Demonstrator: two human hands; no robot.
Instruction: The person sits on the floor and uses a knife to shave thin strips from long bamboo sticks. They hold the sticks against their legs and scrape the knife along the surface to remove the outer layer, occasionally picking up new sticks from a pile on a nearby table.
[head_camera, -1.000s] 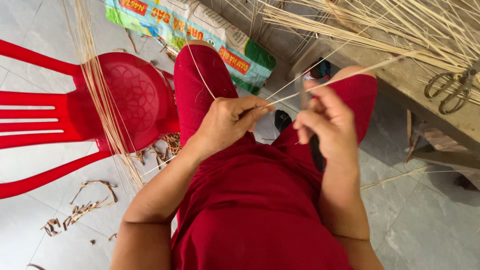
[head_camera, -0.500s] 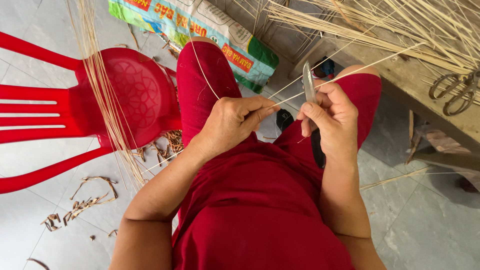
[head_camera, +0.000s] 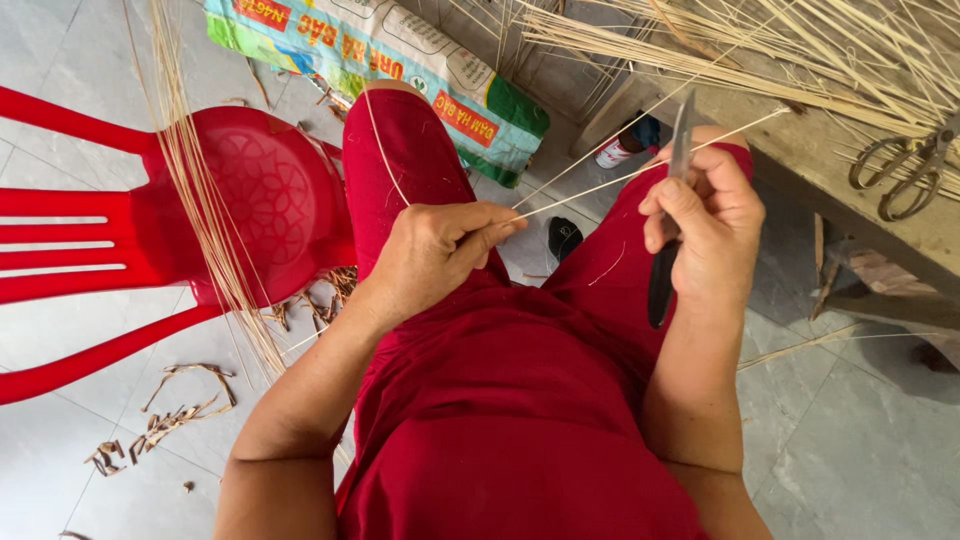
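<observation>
I count two hands at work over my lap. My left hand (head_camera: 435, 250) is closed in a pinch on one thin pale strand (head_camera: 600, 185), which runs from the fingertips up and to the right, rising toward the counter (head_camera: 800, 160). A second fine strand lies just above it, almost parallel; I cannot tell whether the pinch takes both. My right hand (head_camera: 705, 225) is wrapped tight around one knife (head_camera: 668, 225), its dark handle pointing down toward my thigh and its narrow grey blade standing upright, the blade crossing the strands near their upper end.

On the counter I see one pair of scissors (head_camera: 900, 165) near its right edge, and a loose heap of pale splints (head_camera: 780, 50), too many to count, overhanging the near edge. One red plastic chair (head_camera: 230, 210) lies to my left, with one bundle of long fibres (head_camera: 200, 190) draped across its seat. One printed woven sack (head_camera: 400, 60) lies on the floor (head_camera: 860, 440) beyond my knees. Brown shavings (head_camera: 170, 415) are scattered on the tiles beside the chair.

Open room is tight: the chair is close at my left knee, the counter edge close at my right. The tiles at the lower right are the widest bare stretch.
</observation>
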